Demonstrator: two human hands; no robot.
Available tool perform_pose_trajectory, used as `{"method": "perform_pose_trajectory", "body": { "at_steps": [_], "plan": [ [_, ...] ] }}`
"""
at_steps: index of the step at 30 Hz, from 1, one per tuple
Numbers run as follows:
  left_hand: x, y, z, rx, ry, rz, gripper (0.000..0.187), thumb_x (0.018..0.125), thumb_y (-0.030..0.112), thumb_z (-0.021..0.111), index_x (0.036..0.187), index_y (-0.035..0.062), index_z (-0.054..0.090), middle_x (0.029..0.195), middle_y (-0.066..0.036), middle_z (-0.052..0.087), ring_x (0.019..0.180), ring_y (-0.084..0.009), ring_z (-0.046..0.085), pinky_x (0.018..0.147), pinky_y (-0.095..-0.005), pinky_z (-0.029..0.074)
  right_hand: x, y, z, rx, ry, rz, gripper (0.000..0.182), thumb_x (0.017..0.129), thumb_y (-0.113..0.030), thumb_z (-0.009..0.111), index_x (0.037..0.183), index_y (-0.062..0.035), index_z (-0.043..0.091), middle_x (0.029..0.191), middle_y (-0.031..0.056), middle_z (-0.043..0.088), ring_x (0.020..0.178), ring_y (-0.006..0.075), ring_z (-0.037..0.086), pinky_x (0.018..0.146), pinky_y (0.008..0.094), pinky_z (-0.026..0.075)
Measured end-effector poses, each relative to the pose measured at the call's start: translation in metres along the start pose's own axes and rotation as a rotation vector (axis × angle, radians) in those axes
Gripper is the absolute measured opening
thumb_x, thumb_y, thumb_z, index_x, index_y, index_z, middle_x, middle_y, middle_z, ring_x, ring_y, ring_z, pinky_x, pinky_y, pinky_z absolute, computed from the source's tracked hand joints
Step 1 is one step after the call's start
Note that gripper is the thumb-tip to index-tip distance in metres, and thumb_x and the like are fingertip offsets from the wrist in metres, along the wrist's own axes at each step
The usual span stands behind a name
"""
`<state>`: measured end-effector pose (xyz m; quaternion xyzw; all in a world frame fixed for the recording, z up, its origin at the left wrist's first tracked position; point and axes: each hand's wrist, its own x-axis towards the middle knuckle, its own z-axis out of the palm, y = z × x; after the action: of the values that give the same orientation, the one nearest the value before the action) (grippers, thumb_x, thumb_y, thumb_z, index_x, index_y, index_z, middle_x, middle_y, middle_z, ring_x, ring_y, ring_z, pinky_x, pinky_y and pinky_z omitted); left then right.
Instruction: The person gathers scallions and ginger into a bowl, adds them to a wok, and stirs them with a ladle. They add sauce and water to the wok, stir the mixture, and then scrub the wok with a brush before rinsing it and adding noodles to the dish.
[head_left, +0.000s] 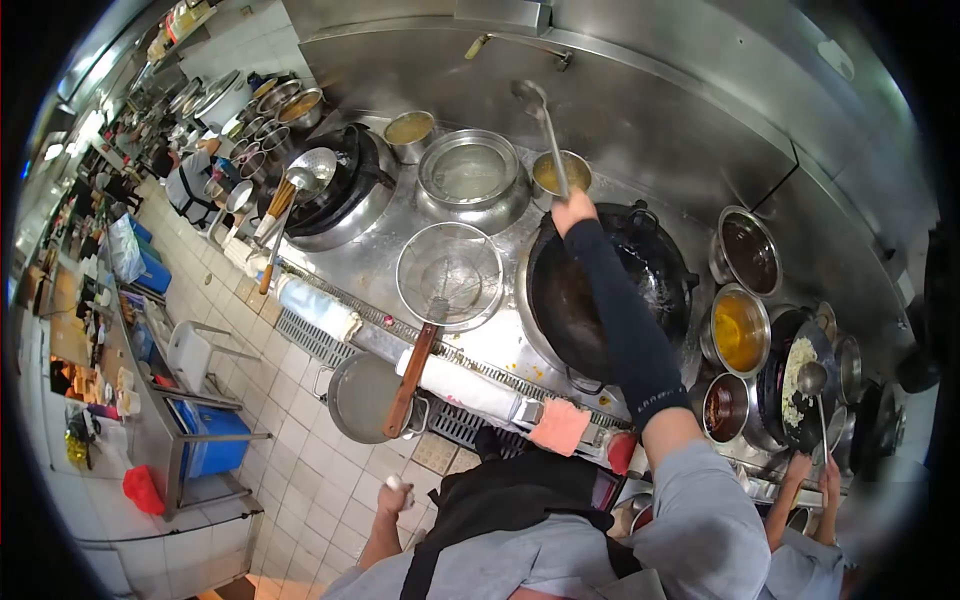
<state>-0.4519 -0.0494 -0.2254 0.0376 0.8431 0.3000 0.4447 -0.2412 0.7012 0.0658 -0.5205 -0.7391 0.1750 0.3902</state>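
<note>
My right hand is closed round the handle of a long metal ladle, raised above the back of the stove. The ladle's bowl is up near the steel back wall. Below my dark-sleeved forearm sits a large black wok with a wet, shiny inside. A small pot of yellowish liquid stands just behind my right hand. Low down on the left, over the tiled floor, my left hand is closed round something white that I cannot make out. It touches neither stove nor pans.
A wire strainer with a wooden handle lies left of the wok, beside a pot of clear liquid. Bowls of yellow oil and dark sauce stand right. A co-worker's hands hold a ladle by another wok. A pink cloth lies on the front edge.
</note>
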Motion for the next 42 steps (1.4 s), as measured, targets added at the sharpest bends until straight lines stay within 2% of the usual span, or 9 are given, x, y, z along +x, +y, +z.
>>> {"method": "perform_pose_trajectory", "body": {
  "at_steps": [2, 10, 12, 16, 20, 24, 33, 36, 42],
  "plan": [
    [0.008, 0.040, -0.006, -0.064, 0.008, 0.036, 0.033, 0.076, 0.023, 0.083, 0.091, -0.0028, 0.070, 0.081, -0.012, 0.072, 0.072, -0.0209, 0.070, 0.060, -0.0385, 0.054, 0.037, -0.067, -0.020, 0.551, -0.381, 0.268, 0.019, 0.092, -0.017, 0.064, 0.088, 0.0017, 0.064, 0.062, 0.0119, 0.062, 0.043, 0.0190, 0.051, 0.046, 0.0378, 0.040],
    [-0.013, 0.090, -0.008, -0.147, 0.069, 0.075, 0.036, 0.078, 0.019, 0.081, 0.100, -0.0052, 0.066, 0.084, -0.013, 0.070, 0.071, -0.0221, 0.068, 0.060, -0.0380, 0.056, -0.040, -0.082, 0.058, 2.020, -0.746, 0.546, 0.017, 0.100, -0.014, 0.061, 0.115, -0.0075, 0.061, 0.072, -0.0007, 0.055, 0.050, 0.0077, 0.047, 0.040, 0.0200, 0.032],
    [-0.022, 0.064, -0.004, -0.189, -0.015, 0.010, 0.036, 0.077, 0.018, 0.081, 0.100, -0.0055, 0.067, 0.084, -0.012, 0.070, 0.070, -0.0223, 0.068, 0.060, -0.0381, 0.056, -0.105, -0.077, 0.061, 1.974, -0.693, 0.719, 0.016, 0.098, -0.013, 0.060, 0.112, -0.0047, 0.065, 0.077, 0.0034, 0.065, 0.051, 0.0070, 0.050, 0.038, 0.0229, 0.034],
    [-0.027, 0.018, -0.003, -0.146, 0.119, -0.086, 0.034, 0.076, 0.018, 0.081, 0.093, -0.0081, 0.067, 0.084, -0.013, 0.070, 0.068, -0.0221, 0.068, 0.057, -0.0376, 0.054, -0.077, -0.016, 0.119, 0.139, -0.199, 0.027, 0.032, 0.087, -0.021, 0.068, 0.108, 0.0035, 0.066, 0.091, 0.0256, 0.073, 0.076, 0.0375, 0.070, 0.069, 0.0466, 0.057],
    [-0.026, 0.039, -0.018, -0.846, 0.207, -0.097, 0.031, 0.085, 0.017, 0.077, 0.098, -0.0065, 0.062, 0.091, -0.014, 0.065, 0.070, -0.0253, 0.067, 0.060, -0.0428, 0.061, -0.035, -0.039, 0.138, -0.289, -0.431, 0.183, 0.023, 0.081, -0.015, 0.068, 0.095, 0.0020, 0.072, 0.097, 0.0299, 0.072, 0.098, 0.0449, 0.072, 0.085, 0.0488, 0.058],
    [0.000, 0.095, -0.044, -1.179, -0.042, -0.029, 0.042, 0.096, 0.035, 0.067, 0.124, 0.0063, 0.055, 0.110, -0.017, 0.065, 0.102, -0.0311, 0.068, 0.087, -0.0485, 0.062, -0.004, -0.022, 0.109, 1.867, -0.973, 1.455, 0.014, 0.096, -0.007, 0.063, 0.095, 0.0058, 0.057, 0.068, 0.0023, 0.049, 0.052, 0.0091, 0.049, 0.042, 0.0221, 0.041],
    [0.007, 0.270, -0.028, -1.006, -0.945, 0.076, 0.065, 0.104, 0.056, 0.046, 0.147, 0.0081, 0.048, 0.146, -0.024, 0.053, 0.130, -0.0499, 0.055, 0.102, -0.0604, 0.053, -0.116, -0.046, -0.091, 1.947, -0.782, 1.113, 0.028, 0.103, -0.010, 0.055, 0.122, 0.0094, 0.052, 0.081, 0.0027, 0.049, 0.052, 0.0046, 0.044, 0.038, 0.0200, 0.035],
    [0.009, 0.277, -0.014, -0.859, -0.986, 0.136, 0.059, 0.104, 0.051, 0.050, 0.138, 0.0040, 0.053, 0.131, -0.022, 0.064, 0.088, -0.0285, 0.070, 0.058, -0.0304, 0.056, -0.131, -0.052, -0.172, 1.828, -0.755, 1.110, 0.031, 0.104, -0.014, 0.052, 0.126, 0.0084, 0.052, 0.081, 0.0004, 0.049, 0.052, 0.0033, 0.043, 0.037, 0.0203, 0.035],
    [-0.064, 0.328, -0.019, -0.698, -0.563, 0.369, 0.035, 0.099, 0.030, 0.067, 0.120, 0.0031, 0.059, 0.090, -0.009, 0.068, 0.053, -0.0081, 0.049, 0.040, -0.0221, 0.032, -0.136, -0.028, -0.260, 1.664, -0.595, 1.287, 0.031, 0.102, -0.013, 0.057, 0.121, 0.0104, 0.049, 0.083, 0.0019, 0.053, 0.055, 0.0045, 0.050, 0.040, 0.0203, 0.039]
  ]
}}
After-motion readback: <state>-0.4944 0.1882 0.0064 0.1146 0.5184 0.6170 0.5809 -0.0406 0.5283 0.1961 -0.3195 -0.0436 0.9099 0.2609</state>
